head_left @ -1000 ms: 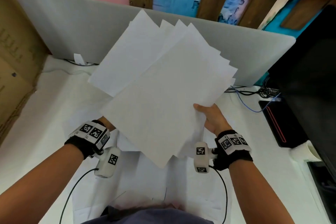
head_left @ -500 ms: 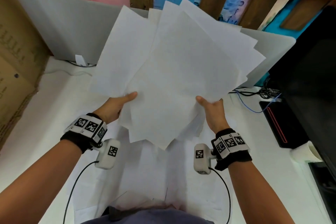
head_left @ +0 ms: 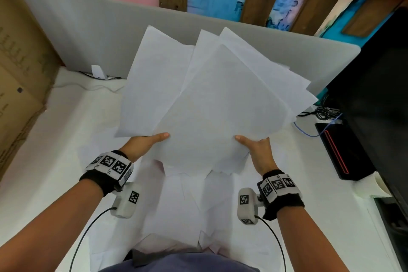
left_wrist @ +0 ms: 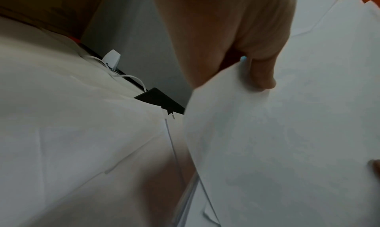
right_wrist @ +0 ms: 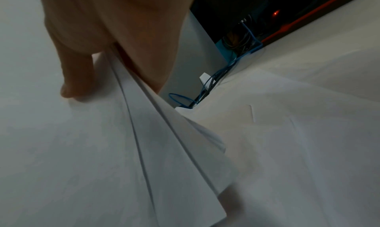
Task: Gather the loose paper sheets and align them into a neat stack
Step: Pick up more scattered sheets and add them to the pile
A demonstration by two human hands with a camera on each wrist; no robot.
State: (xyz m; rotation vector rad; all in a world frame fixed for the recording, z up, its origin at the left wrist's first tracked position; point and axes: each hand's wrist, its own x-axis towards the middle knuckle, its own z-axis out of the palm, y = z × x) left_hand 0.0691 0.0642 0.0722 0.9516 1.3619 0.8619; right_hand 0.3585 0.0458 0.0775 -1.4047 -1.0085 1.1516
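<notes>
Nearest the body, white paper lining (head_left: 254, 234) covers the desk (head_left: 33, 172), with both forearms reaching forward over it. The left hand (head_left: 143, 143) and right hand (head_left: 258, 150) each pinch a near side edge of the fanned paper sheets (head_left: 209, 106), thumbs on top, holding them above the desk. Only the right wrist view shows the separate sheet edges (right_wrist: 144, 133) splayed below the thumb (right_wrist: 76, 71); the left wrist view shows the left thumb (left_wrist: 261, 71) pressed on the top sheet (left_wrist: 287, 133). The sheets' long axes run away from the person, corners fanning toward the grey partition (head_left: 88, 28) and, to the right, the black monitor (head_left: 375, 95).
</notes>
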